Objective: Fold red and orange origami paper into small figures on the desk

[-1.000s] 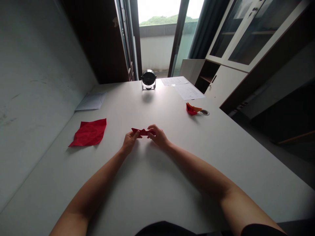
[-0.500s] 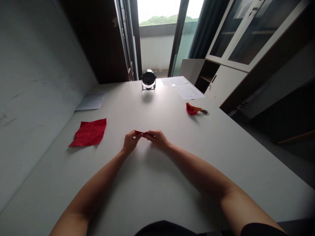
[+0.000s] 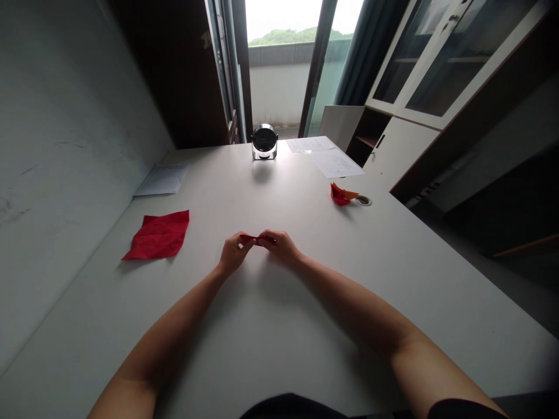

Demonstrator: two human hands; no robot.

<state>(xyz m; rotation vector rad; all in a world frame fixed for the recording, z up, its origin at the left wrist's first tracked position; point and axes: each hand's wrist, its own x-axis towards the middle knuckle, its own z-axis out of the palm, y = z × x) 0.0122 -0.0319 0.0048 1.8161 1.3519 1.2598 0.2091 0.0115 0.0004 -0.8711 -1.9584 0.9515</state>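
Observation:
A small piece of folded red paper (image 3: 247,238) is pinched between my two hands, just above the table's middle. My left hand (image 3: 234,251) grips its left end with thumb and fingers. On the right end, my right hand (image 3: 280,244) is closed in the same way. The fingers cover much of the paper, so its full folded shape is hidden. To the left lies a creased sheet of red paper (image 3: 158,235), spread out with its edges slightly raised.
Folded red and orange paper (image 3: 342,195) sits at the right beside a roll of tape (image 3: 363,201). A round black device on a metal stand (image 3: 264,141) stands at the white table's (image 3: 279,326) far edge. Printed sheets (image 3: 335,163) lie back right, another paper (image 3: 161,178) back left.
Both hands keep hold of the folded red paper. The fingers and the paper have shifted very slightly, and the left thumb now sits closer to the right one.

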